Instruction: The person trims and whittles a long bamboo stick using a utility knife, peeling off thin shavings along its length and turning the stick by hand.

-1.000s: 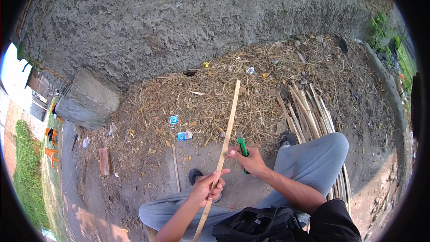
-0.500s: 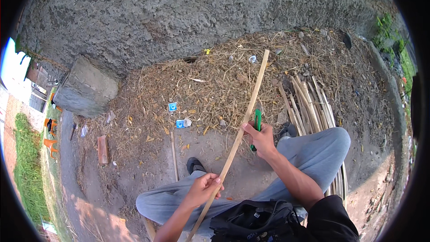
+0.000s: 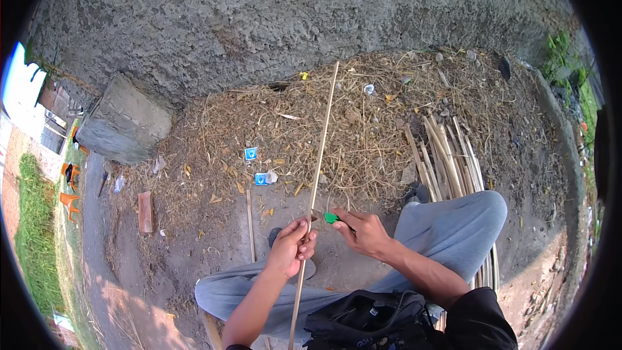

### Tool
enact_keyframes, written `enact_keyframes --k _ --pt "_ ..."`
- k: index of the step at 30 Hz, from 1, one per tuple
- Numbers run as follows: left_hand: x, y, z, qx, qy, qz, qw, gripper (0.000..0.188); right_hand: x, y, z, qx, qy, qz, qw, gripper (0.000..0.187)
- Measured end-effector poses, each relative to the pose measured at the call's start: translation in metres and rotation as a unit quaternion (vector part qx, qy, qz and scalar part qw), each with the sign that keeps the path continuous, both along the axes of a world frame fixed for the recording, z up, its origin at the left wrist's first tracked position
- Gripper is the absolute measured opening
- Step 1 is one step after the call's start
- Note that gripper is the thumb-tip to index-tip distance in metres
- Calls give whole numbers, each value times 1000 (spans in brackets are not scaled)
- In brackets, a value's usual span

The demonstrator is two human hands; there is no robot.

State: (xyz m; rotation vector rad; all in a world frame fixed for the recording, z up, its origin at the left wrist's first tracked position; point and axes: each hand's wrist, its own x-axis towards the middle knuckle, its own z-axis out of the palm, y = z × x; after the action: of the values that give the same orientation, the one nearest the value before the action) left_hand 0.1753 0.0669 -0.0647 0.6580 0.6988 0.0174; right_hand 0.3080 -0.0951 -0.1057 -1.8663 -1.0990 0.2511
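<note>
A long, thin wooden strip (image 3: 322, 149), perhaps split bamboo, stands nearly upright in the picture, its narrow edge turned to me. My left hand (image 3: 293, 246) is closed round it a little below its middle. In my right hand (image 3: 368, 233) is a green utility knife (image 3: 332, 218), fingers wrapped round its handle. The blade points left and meets or nearly meets the strip just above my left fingers; exact contact is too small to tell. Both hands are above the ground between my bent knees.
To the right, beside my knee, lies a pile of wooden strips (image 3: 450, 162). Another strip (image 3: 251, 223) is on the ground at left. Dry straw (image 3: 291, 136) covers the soil before a rough wall (image 3: 291, 19). A concrete block (image 3: 129, 120), red brick (image 3: 146, 212) and blue packets (image 3: 261, 179) lie leftward.
The strip has turned edge-on and its far end has swung left. My left hand has slid up along it. The knife has come down and left, its blade now toward the strip.
</note>
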Motion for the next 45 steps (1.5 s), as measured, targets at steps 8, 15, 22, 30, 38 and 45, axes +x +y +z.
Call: enact_keyframes --k 8,15,22,30,38,45 --pt "5 -7 -2 40 32 -15 999 24 0 3 -4 12 -38 5 999 28" --pt "-2 -5 -6 6 4 -41 999 27 -2 2 1 29 -97 -3 995 28" --pt "2 -19 -5 79 16 -11 997 24 -3 0 0 -1 -144 -16 990 26" --pt "1 -21 -10 96 9 0 995 25 -4 0 1 -5 -131 -16 991 26" --pt "1 -28 -13 153 16 -2 988 25 -4 0 -1 -14 -142 -12 990 25" --pt "-2 -33 -15 175 -2 5 985 27 -7 1 0 -1 -158 -20 987 24"
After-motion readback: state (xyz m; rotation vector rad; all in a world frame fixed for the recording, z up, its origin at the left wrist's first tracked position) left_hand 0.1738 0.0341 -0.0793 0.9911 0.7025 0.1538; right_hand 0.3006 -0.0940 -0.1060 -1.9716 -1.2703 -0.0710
